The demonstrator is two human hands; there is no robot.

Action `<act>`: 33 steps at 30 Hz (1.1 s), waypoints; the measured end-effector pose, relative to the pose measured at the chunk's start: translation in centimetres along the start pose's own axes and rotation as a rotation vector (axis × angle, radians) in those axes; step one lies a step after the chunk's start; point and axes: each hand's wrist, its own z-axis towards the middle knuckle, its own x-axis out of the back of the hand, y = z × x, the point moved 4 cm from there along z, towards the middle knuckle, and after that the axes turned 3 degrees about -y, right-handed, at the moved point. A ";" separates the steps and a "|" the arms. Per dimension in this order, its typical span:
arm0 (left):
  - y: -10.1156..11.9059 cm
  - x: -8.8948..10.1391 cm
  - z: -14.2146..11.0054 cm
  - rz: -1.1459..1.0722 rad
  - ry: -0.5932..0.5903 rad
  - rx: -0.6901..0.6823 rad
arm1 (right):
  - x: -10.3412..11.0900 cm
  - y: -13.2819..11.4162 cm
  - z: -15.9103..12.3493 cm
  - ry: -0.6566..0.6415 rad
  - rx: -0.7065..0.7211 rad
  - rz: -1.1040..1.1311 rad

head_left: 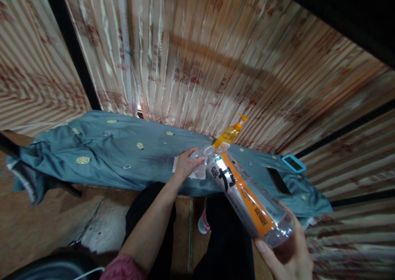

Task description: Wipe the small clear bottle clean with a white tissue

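My right hand [290, 247] grips the base of a large clear plastic bottle [247, 197] with an orange and silver label. The bottle is tilted, its open mouth pointing up and left towards my left hand. Fingers of my left hand [186, 164] wrap round a small clear bottle [196, 154], whose top is close to the large bottle's mouth; whether they touch I cannot tell. Beneath my left hand lies a white cloth or tissue [200, 173] on the blue-green cloth. Just behind the large bottle stands a yellow pump bottle [227, 136] with an orange pump.
A blue-green patterned cloth [148, 160] covers the long narrow surface. Towards its right end lie a dark phone [278, 181] and a blue-framed device [293, 163]. Striped curtains [191, 66] hang close behind, with dark frame bars [72, 45]. A black rounded object [55, 269] is at lower left.
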 end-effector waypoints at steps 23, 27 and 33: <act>0.1 0.0 0.1 0.030 -0.001 0.006 | 0.3 0.7 0.2 0.002 0.009 0.003; 0.1 0.0 0.1 0.031 0.008 0.009 | -0.1 0.1 0.0 0.007 -0.002 0.012; 0.0 0.0 0.0 0.024 0.003 -0.008 | 0.8 1.7 0.6 -0.033 0.100 -0.045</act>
